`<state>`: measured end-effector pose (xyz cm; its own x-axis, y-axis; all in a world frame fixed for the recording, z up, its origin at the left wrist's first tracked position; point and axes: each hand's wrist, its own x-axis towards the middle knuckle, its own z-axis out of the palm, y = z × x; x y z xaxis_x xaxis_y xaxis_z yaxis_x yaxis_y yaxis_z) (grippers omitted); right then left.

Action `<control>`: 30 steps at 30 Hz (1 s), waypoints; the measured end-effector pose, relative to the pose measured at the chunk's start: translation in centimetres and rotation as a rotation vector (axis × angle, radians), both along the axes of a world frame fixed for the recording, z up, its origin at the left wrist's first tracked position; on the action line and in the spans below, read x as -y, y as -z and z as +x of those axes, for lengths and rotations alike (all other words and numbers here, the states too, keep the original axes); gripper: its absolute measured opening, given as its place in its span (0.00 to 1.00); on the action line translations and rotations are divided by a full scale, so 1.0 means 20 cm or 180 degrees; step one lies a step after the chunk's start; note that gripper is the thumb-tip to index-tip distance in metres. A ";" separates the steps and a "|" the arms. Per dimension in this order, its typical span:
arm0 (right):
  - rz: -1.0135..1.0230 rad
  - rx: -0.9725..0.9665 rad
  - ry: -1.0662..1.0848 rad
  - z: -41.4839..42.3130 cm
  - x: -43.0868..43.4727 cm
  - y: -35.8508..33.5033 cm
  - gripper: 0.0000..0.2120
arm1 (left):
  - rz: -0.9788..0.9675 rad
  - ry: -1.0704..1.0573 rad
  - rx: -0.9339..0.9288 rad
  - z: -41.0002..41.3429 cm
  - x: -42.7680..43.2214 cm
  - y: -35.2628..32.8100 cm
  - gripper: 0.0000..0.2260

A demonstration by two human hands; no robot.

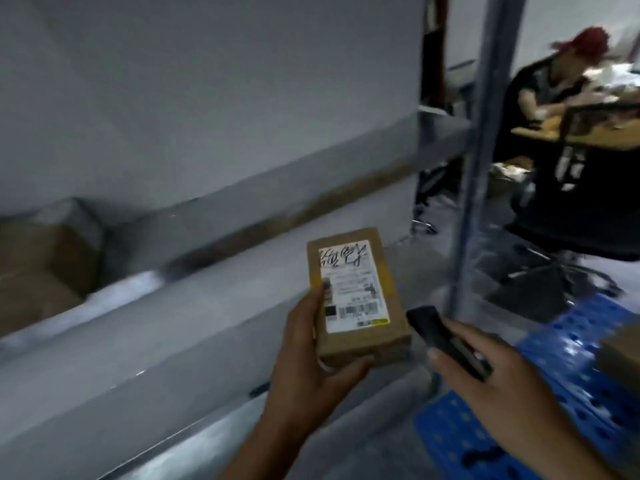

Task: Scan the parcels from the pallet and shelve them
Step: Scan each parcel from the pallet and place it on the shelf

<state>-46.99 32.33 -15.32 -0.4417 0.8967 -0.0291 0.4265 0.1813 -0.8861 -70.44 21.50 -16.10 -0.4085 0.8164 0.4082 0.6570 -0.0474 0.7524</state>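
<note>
- The left hand (pixel 311 368) comes up from 6 o'clock and grasps a small cardboard parcel (pixel 360 336). The thumb lies along the parcel's left edge and the other fingers curl under its near end.
- The parcel sits just below the middle of the view, toward 5 o'clock, held in the air in front of the shelf (pixel 207 323) and touching nothing but the hand.
- A white label (pixel 349 271) covers most of the parcel's top face. It has black handwriting at the far end and barcodes at the near end; the print is too blurred to read.
- The right hand (pixel 502 379) enters from 4 o'clock and is wrapped around a black scanner (pixel 446 341). The scanner's front end is just beside the parcel's near right corner, at 3 o'clock from it.
- A blue pallet (pixel 561 344) with rows of holes lies at 4 o'clock, under the right hand.
- A brown box (pixel 620 351) rests on the pallet at the right edge of the view.
- The grey metal shelf runs from 7 o'clock up toward 2 o'clock, and its upright post (pixel 474 188) stands at 3 o'clock.
- A large cardboard box (pixel 38 271) sits on the shelf at 9 o'clock.
- At 2 o'clock, beyond the post, a person (pixel 554 81) in a red cap sits on a black chair (pixel 568 237) at a wooden surface (pixel 540 135).
</note>
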 end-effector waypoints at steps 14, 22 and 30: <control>0.1079 -0.0991 -0.1332 -0.67 0.00 -0.77 0.13 | 0.0666 -0.1386 -0.0603 -0.27 0.41 -0.73 0.39; 0.0748 -0.0551 -0.2111 -1.18 0.01 -0.76 0.19 | 0.0173 -0.2536 -0.2362 -0.62 0.40 -0.67 0.37; 0.0707 -0.0474 -0.1989 -1.18 -0.10 -0.70 0.19 | -0.0073 -0.2582 -0.2413 -0.83 0.25 -0.61 0.47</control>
